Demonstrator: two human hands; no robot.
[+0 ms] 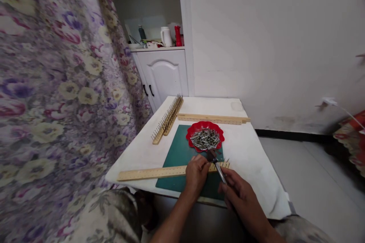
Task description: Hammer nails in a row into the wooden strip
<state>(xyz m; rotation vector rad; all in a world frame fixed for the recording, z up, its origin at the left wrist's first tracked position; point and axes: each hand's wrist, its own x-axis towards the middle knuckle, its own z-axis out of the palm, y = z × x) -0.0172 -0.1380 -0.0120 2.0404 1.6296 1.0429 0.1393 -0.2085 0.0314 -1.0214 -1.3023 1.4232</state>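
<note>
My right hand (pixel 236 190) is wrapped round the metal handle of a hammer (pixel 219 169). The hammer's dark head is over the wooden strip (pixel 171 172), close to the fingers of my left hand (pixel 196 170). Those fingers are pinched together on top of the strip, and whatever is between them is hidden. Rows of small holes run along the strip. Several nails (pixel 226 164) stand upright at its right end. Just beyond my hands, a red scalloped dish (pixel 189 136) holds a heap of loose nails (pixel 205 138). Strip and dish both rest partly on a green cutting mat (pixel 178 155).
Strips studded with upright nails (pixel 169 118) lie at the table's left edge. More drilled wooden strips (pixel 212 118) lie across the back of the white-covered table (pixel 251 159). A floral curtain (pixel 71 83) hangs on the left, and a white cabinet (pixel 167 76) stands behind.
</note>
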